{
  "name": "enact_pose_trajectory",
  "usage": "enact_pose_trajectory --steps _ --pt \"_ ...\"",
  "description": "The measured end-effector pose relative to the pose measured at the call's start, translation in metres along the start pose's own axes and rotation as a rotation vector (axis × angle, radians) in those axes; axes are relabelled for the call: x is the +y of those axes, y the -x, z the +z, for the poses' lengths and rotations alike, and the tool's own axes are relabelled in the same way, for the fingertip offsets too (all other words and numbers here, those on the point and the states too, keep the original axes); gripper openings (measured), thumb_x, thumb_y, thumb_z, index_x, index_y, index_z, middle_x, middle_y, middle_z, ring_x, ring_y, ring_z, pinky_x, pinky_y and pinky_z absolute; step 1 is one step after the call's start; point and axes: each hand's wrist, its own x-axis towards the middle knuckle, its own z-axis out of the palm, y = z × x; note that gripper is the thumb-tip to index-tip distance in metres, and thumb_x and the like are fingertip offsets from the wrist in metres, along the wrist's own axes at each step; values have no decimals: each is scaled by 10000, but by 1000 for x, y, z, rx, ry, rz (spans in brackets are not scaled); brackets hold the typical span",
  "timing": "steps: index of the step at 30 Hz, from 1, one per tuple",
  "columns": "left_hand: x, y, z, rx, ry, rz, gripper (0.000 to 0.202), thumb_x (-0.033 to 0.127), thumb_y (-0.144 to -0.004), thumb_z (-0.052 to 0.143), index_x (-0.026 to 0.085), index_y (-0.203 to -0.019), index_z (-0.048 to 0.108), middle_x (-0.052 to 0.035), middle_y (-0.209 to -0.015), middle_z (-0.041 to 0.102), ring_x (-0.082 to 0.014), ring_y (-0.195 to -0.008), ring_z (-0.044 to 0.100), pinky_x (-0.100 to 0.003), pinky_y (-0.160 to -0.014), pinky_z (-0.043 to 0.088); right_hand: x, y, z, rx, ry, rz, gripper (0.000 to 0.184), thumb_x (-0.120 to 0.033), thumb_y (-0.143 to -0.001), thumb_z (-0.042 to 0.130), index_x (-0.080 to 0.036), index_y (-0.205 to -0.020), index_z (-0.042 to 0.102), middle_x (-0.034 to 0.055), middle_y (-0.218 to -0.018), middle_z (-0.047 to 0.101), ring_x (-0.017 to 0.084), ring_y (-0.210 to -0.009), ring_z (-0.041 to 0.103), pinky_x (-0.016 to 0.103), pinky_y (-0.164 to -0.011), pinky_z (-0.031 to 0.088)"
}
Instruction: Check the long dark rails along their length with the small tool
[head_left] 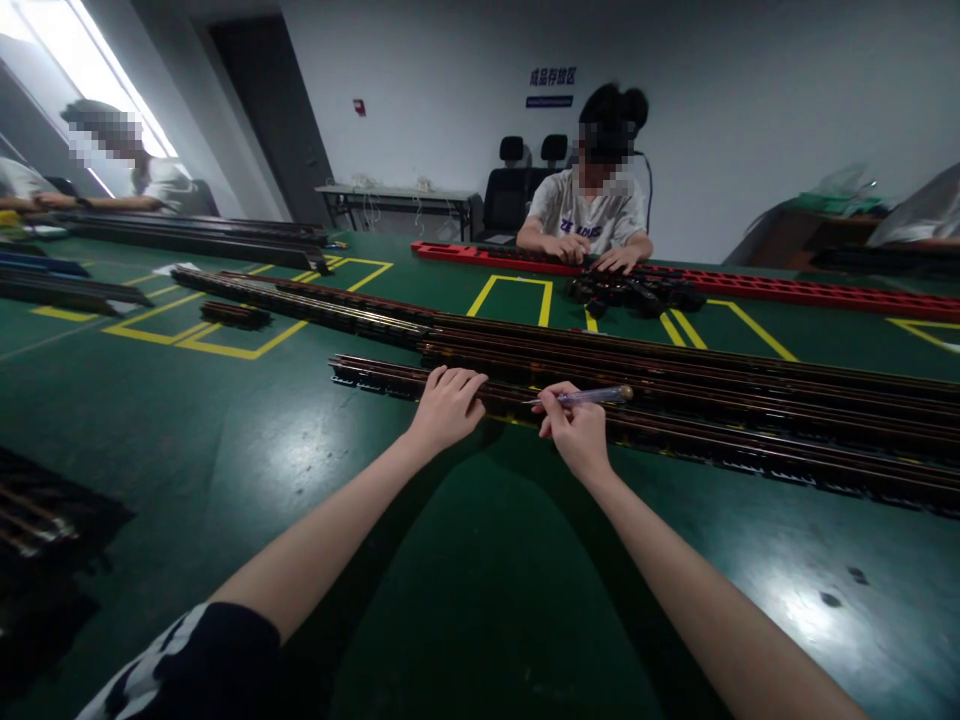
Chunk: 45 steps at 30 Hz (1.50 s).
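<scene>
My left hand (pixel 448 408) lies over the near long dark rail (pixel 379 376), a little in from its left end, fingers curled across it. In my right hand (pixel 577 430) is a slim pen-shaped tool (pixel 596 396) with a clear purplish handle and a gold-coloured end cap. Its thin tip points left, low over the same rail, between my hands; I cannot tell whether it touches. Behind this rail runs a bundle of similar long dark rails (pixel 675 378) with coppery lines along them.
A green table (pixel 285 570) carries yellow tape outlines. Across it a person (pixel 592 210) handles dark parts (pixel 637 290) beside a red slotted rail (pixel 787 288). A short dark piece (pixel 236 315) lies left, dark profiles (pixel 202 238) behind it. Another dark stack (pixel 45 510) sits near left.
</scene>
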Motion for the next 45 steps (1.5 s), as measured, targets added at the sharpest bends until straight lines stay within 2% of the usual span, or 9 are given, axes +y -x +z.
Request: enact_pose_trajectory --steps 4,7,12,18,23,29,32,36,45 --pt "-1 -1 2 18 -2 106 387 190 -861 424 146 -1226 543 -112 -1257 604 -237 -1192 529 -465 -1082 319 2 1 -6 44 121 -57 380 -517 -870 452 -188 -710 556 14 -569 621 112 -390 551 214 -393 403" --pt "0 -3 3 -9 25 181 372 191 -861 434 107 -1205 545 -146 -1226 616 -247 -1164 554 -456 -1029 402 5 1 -11 45 200 -94 409 -525 -874 451 -191 -663 557 4 -513 579 117 -385 539 223 -405 403" --pt "8 -10 2 21 31 142 278 239 -852 475 128 -1072 604 -140 -1063 677 -258 -1006 630 -461 -923 477 12 1 -19 -34 166 -83 411 -553 -856 485 -188 -701 593 -5 -490 573 119 -374 519 225 -392 404" --pt "19 -16 3 44 -85 104 253 320 -852 471 143 -923 637 -115 -874 687 -241 -799 646 -405 -784 479 15 2 -22 -86 74 -43 407 -573 -831 511 -184 -770 614 -13 -570 583 109 -383 522 229 -392 420" --pt "22 -20 9 55 -97 64 275 376 -834 500 148 -935 614 -121 -902 659 -261 -834 624 -401 -755 463 18 4 -27 -170 75 -47 318 -509 -834 547 -204 -788 629 -34 -626 577 104 -457 554 229 -463 456" --pt "32 -25 15 65 -86 -44 196 289 -801 540 157 -942 576 -129 -946 628 -284 -910 593 -402 -758 469 20 4 -29 -202 92 -21 286 -466 -862 518 -206 -823 630 -30 -653 578 107 -489 564 222 -478 449" --pt "38 -26 17 48 -126 -40 167 218 -798 518 168 -947 575 -118 -960 628 -281 -926 581 -401 -774 467 20 4 -28 -204 71 -18 287 -465 -857 522 -202 -801 624 -27 -662 574 104 -483 560 225 -484 453" --pt "42 -28 17 47 -136 -18 243 156 -810 474 176 -1031 576 -105 -1034 629 -268 -976 567 -388 -804 455 20 3 -27 -195 59 -14 308 -483 -853 516 -200 -785 616 -23 -649 577 104 -471 554 229 -482 451" --pt "41 -29 20 -9 -175 -10 257 151 -834 454 151 -1034 616 -101 -1051 648 -259 -943 577 -393 -794 428 22 2 -28 -226 -16 53 377 -549 -848 489 -188 -792 583 -1 -645 582 104 -457 548 224 -442 423"
